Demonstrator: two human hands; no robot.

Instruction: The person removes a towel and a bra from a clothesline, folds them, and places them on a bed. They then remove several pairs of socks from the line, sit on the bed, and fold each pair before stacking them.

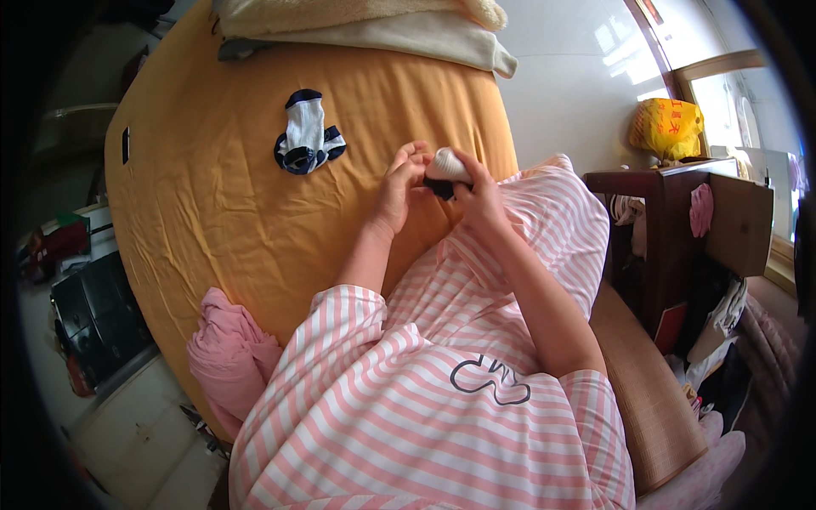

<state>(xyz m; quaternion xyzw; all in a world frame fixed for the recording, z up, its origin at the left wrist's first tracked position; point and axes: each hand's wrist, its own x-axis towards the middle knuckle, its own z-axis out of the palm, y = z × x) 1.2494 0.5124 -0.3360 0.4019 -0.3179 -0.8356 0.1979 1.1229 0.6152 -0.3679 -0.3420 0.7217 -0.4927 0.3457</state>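
My right hand (479, 191) holds a bunched white and dark sock (449, 167) above the orange bedsheet (242, 236). Just left of the sock is my left hand (403, 185), its fingers raised and apart; whether its fingertips touch the sock I cannot tell. Farther left on the sheet lie white and navy socks (306, 131), one stretched upward and the other crumpled around its lower end.
Cream fleece bedding (357, 25) lies folded at the bed's far edge. A pink cloth bundle (229, 357) is at my left, a phone (125, 145) near the left edge. On the right stands a dark wooden cabinet (660, 223) with a yellow plastic bag (668, 127) on top.
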